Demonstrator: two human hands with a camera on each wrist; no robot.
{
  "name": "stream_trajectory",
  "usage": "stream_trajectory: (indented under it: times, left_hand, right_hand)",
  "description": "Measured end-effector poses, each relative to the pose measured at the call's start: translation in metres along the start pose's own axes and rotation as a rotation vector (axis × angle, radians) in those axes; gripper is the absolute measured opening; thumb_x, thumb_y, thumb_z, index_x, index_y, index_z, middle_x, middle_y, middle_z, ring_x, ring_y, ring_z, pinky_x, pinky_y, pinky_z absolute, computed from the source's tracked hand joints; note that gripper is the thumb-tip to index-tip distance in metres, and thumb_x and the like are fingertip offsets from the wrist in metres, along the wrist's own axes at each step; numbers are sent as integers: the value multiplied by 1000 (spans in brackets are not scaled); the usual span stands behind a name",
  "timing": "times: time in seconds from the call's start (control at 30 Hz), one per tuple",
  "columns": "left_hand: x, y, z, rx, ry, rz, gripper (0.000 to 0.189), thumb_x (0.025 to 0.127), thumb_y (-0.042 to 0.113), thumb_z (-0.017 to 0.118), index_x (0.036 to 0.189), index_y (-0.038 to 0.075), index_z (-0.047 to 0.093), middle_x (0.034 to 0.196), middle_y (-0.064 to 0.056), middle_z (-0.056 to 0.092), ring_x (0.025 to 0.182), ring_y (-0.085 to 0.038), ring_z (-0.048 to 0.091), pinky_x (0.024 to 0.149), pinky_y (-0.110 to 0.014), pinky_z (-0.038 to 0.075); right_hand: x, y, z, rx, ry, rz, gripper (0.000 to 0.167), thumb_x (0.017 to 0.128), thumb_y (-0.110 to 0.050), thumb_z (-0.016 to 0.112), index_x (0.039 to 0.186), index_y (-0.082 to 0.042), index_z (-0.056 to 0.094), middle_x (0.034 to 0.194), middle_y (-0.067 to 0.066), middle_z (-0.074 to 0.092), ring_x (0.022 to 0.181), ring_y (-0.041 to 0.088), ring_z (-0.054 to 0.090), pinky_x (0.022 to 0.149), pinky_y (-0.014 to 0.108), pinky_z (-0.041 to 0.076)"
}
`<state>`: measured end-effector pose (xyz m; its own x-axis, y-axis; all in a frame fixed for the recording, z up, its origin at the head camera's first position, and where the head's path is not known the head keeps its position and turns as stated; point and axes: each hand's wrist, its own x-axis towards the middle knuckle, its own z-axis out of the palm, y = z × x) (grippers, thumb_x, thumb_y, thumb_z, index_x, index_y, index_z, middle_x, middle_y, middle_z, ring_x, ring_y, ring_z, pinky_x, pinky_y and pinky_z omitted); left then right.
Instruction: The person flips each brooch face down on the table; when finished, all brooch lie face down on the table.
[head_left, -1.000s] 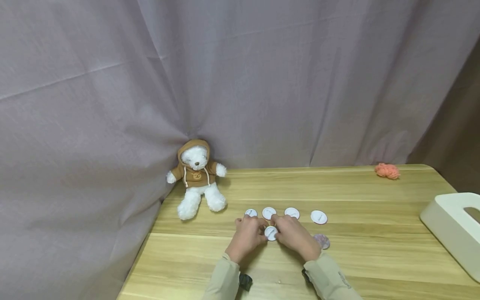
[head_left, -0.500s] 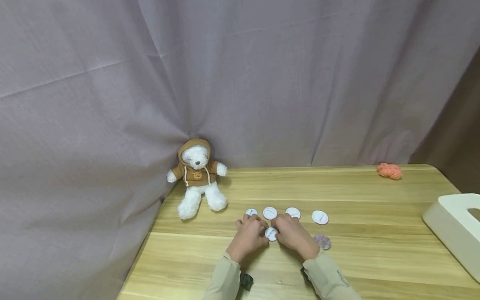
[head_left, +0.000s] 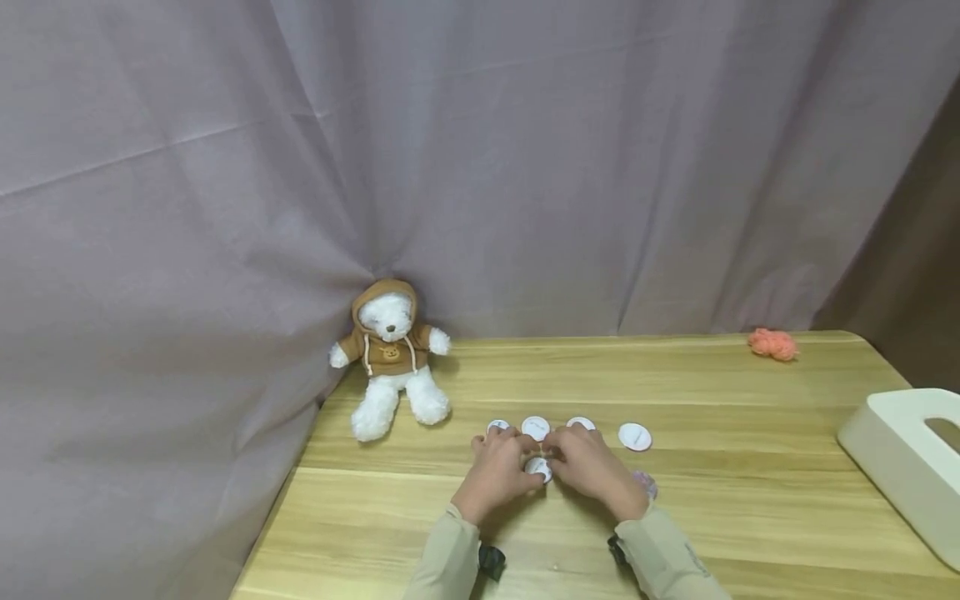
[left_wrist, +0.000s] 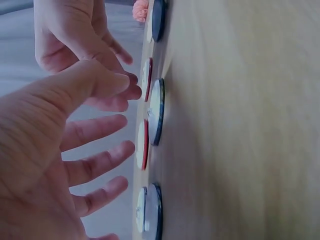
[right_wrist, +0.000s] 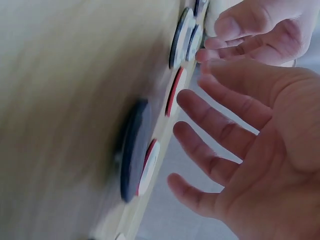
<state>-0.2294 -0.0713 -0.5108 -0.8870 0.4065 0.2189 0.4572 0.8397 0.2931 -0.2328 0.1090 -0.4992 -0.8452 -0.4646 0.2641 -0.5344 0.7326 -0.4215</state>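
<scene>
A round button badge lies on the table between my two hands, its white pin side up. My left hand is at its left, thumb overlapping its near edge in the head view. From the right, my right hand reaches in with fingertips just past the rim. In the left wrist view the same badge rests flat, with the thumb and spread fingers apart from it. The right wrist view shows my right fingers loosely spread, holding nothing. A purple patterned badge is partly hidden by my right wrist.
Beyond my hands runs a row of white-backed badges, among them one behind the hands and one at the right end. A plush bear sits back left. Orange yarn and a white box are at the right.
My thumb and fingers, earlier at the two side edges of the near badge, have shifted and now overlap it in the head view. The badge stays between my hands.
</scene>
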Motion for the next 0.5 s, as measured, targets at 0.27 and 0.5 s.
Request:
stream_trajectory:
  times: [0.27,0.5]
  left_hand:
    - [7,7,-4,-67,-22,-4,40,74,34,83,109,18,75,106,4,71,99,-23,56,88,-58,37]
    - [9,18,-1,-109,-90,1,42,76,32,82,114,17,73,116,5,71,108,-23,58,96,-66,34]
  right_hand:
    - [-6,12,-14,-3,26,-19,13,79,-6,75,92,-6,74,87,2,70,82,23,64,75,43,52]
    - [-21,22,-28,8,-4,30,17,78,-9,77,95,-6,75,94,5,72,90,29,67,82,50,52]
